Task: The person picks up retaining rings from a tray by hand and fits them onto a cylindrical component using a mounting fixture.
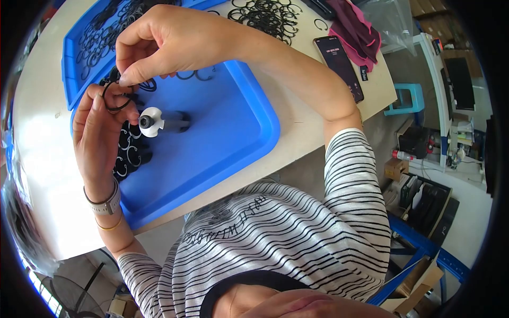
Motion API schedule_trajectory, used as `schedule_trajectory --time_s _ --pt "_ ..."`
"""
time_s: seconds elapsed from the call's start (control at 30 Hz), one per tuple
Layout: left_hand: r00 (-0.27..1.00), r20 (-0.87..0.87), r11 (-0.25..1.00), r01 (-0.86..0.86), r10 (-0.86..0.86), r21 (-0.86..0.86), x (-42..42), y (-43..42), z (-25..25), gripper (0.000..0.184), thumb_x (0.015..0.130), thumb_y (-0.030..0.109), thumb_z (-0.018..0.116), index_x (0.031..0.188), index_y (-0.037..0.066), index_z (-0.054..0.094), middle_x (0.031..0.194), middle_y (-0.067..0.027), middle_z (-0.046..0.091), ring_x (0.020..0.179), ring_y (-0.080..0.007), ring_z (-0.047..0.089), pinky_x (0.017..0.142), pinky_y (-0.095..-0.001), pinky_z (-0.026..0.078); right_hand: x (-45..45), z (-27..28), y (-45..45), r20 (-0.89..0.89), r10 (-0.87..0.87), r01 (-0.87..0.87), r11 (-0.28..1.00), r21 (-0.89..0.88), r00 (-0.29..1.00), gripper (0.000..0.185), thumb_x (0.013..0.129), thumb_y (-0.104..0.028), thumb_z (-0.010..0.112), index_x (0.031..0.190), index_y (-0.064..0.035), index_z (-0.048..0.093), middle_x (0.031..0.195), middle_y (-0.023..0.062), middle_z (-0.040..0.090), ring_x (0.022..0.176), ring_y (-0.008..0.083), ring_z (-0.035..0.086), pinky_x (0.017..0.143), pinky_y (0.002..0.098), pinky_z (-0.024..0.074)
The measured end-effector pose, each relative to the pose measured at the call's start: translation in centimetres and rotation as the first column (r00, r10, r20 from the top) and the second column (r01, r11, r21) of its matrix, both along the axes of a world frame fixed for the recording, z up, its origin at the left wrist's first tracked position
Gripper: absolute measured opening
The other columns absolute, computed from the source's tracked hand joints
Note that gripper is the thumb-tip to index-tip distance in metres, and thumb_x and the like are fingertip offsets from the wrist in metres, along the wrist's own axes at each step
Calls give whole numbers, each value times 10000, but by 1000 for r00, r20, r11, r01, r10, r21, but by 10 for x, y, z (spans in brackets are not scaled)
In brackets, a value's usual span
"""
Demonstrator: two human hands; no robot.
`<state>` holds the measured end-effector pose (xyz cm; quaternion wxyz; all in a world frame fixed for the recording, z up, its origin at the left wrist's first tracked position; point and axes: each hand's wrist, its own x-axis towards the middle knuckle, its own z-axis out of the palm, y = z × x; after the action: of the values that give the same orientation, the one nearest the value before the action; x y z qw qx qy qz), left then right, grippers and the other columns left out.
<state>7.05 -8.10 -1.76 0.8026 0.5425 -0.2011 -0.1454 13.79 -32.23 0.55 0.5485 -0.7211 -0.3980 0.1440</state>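
Observation:
A black ring [104, 104] is held between my two hands over the left part of a blue tray [212, 159]. My left hand [98, 124] pinches it between thumb and fingers from below. From above, my right hand [164, 45] closes thumb and fingertips on the ring's upper edge. Other dark rings [148, 85] show beneath my right hand; whether it also holds them I cannot tell. Beside my left fingertips is a white-and-grey cylindrical part [152, 123] with a dark centre. Black cylindrical pieces with open rings [129, 153] stand partly hidden behind my left hand.
A second blue tray [69, 69] behind holds many loose open rings. More rings [265, 18] are piled on the table [289, 119]. A phone [339, 66] and a maroon cloth [358, 32] lie at the right. A blue stool [407, 99] stands beyond the table's edge.

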Motion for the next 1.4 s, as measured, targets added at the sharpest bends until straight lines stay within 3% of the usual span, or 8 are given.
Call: schedule_trajectory --time_s 0.27,0.33,0.4,0.47,0.57,1.1,1.23,1.4 --pt "991 127 992 -65 50 112 -2 4 2 148 1057 123 463 1107 8 542 1283 -302 591 869 -201 613 870 -348 490 7 5 -3 40 -45 44 999 30 998 271 877 -295 743 938 -31 734 766 48 707 647 136 643 608 292 509" --pt "983 167 983 -102 76 152 -4 0 7 105 1039 109 489 1055 16 537 1281 -296 593 861 -192 590 879 -351 479 8 8 -3 209 -100 80 991 103 973 265 869 -280 738 946 -27 744 810 72 736 700 170 681 658 317 528" --pt "968 223 963 -165 117 212 -7 3 6 182 983 177 597 1058 32 518 1294 -277 593 895 -206 574 878 -351 465 5 15 -12 180 -113 104 993 57 977 264 856 -280 741 950 -33 752 844 91 750 749 205 704 699 335 537" --pt "950 267 939 -233 164 254 -11 1 8 338 914 234 696 1113 42 504 1302 -265 592 919 -223 567 877 -350 461 6 16 -14 222 -142 128 989 76 965 222 862 -244 727 901 -25 730 789 67 719 728 154 677 683 314 523" --pt "917 331 924 -306 222 228 -16 -1 7 397 880 217 719 1167 52 499 1302 -260 593 922 -222 566 875 -357 461 8 18 -15 234 -175 156 983 97 956 221 849 -231 730 908 -18 735 788 86 727 738 181 694 690 320 530" --pt "858 493 900 -322 145 295 -28 -5 11 553 752 218 820 1181 31 524 1161 -245 622 1068 -304 575 896 -407 452 13 14 -13 299 -203 159 974 164 933 235 834 -242 728 915 -22 754 781 115 730 709 226 705 674 343 541" --pt "875 484 898 -233 27 372 -29 -15 18 532 774 142 815 1201 -18 541 1159 -267 651 1073 -349 629 947 -439 483 21 10 -9 344 -208 175 977 124 916 338 815 -354 761 984 -62 776 855 120 754 795 238 729 740 352 557" --pt "850 518 907 -139 -97 397 -21 -17 26 523 799 -38 783 1262 -42 541 1203 -181 677 1153 -270 656 1018 -371 509 6 25 -14 -23 -65 67 994 91 998 144 934 -151 692 949 -8 681 793 17 660 691 79 586 614 236 473"
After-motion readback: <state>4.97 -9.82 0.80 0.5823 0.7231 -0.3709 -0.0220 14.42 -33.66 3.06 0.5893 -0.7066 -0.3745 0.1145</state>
